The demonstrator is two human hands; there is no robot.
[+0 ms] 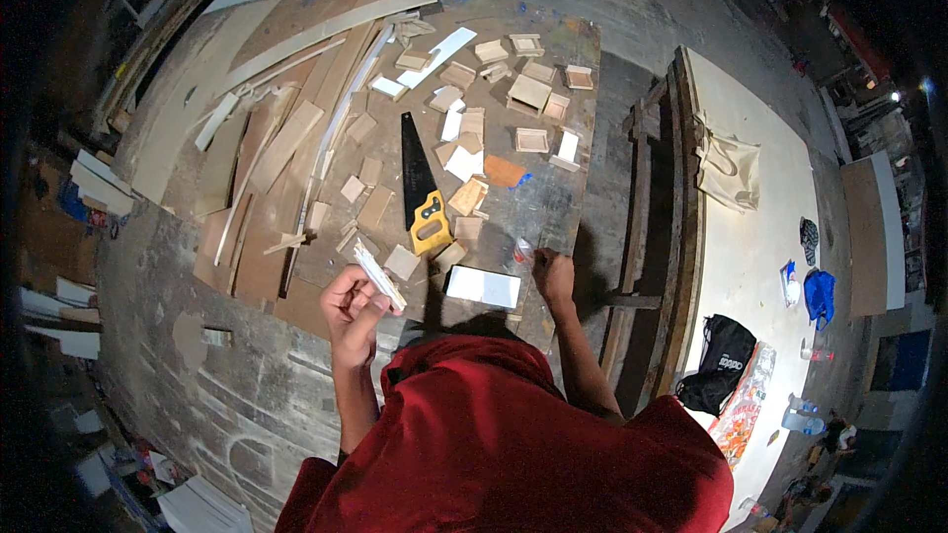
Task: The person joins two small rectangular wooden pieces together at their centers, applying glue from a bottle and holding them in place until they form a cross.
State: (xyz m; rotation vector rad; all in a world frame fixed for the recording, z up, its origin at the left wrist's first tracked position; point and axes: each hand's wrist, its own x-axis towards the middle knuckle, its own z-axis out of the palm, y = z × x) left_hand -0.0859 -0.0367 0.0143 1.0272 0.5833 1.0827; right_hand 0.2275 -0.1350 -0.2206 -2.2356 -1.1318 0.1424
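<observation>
1. Far L: long planks [286, 148] are lying aslant on the work surface [556, 217].
2. L hand [351, 314]: thumb & fingers are pinching the lower end of a white-faced wood strip [378, 274]; strip is tilting up-left, well apart from R hand. Prob. light, stiff, w/ a rough edge (mind splinters); best hold = its flat sides, nr the middle, as thin corners may chip.
3. Mid: yellow-handled handsaw [423, 192] is lying nr wooden boxes [530, 94]; a white block [484, 287] is resting below.
4. R hand [554, 276]: fingers are curling in, apparently gripping a clear bottle [522, 250] (can't tell how tightly). Prob. light, squeezy, bit slippery; hold round the body.
5. Far R: cream tote bag [729, 173] is lying on a pale tabletop [770, 237].
</observation>
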